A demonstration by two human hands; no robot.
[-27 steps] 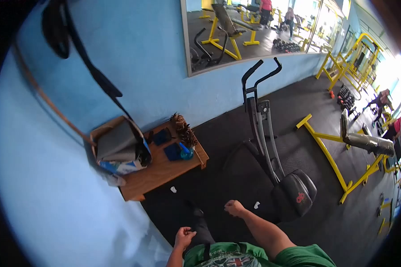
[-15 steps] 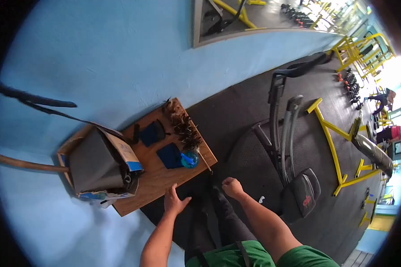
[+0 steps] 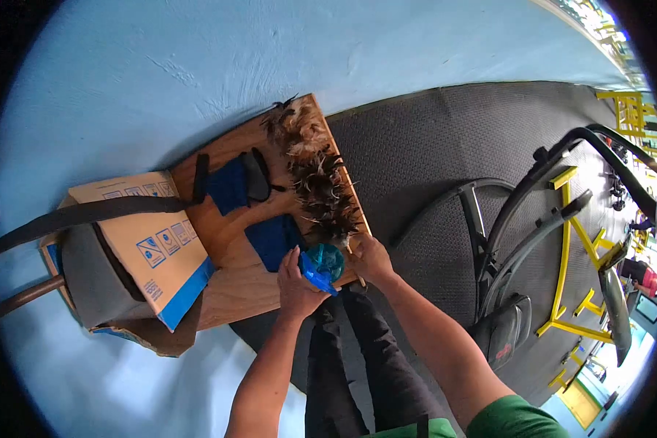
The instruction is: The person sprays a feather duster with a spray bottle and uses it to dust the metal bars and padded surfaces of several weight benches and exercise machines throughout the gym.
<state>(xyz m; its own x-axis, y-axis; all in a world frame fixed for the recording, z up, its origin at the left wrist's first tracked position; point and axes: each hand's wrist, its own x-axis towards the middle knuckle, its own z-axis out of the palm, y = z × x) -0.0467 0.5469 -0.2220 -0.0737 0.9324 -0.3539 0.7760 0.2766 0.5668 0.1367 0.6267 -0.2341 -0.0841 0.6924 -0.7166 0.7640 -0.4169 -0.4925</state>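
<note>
Blue at its trigger head and teal in its body, the spray bottle (image 3: 325, 261) is at the wooden table's (image 3: 233, 288) near edge. The left hand (image 3: 299, 289) touches the trigger head, fingers bent beside it; whether they grip it, I cannot tell. At the table's right edge, the right hand (image 3: 372, 260) has its fingers closed around the handle of the feather duster (image 3: 317, 179), whose brown feathers lie along that edge. Two dark blue cloths (image 3: 273, 241) lie on the table, and an open cardboard box (image 3: 153, 244) occupies its left end.
</note>
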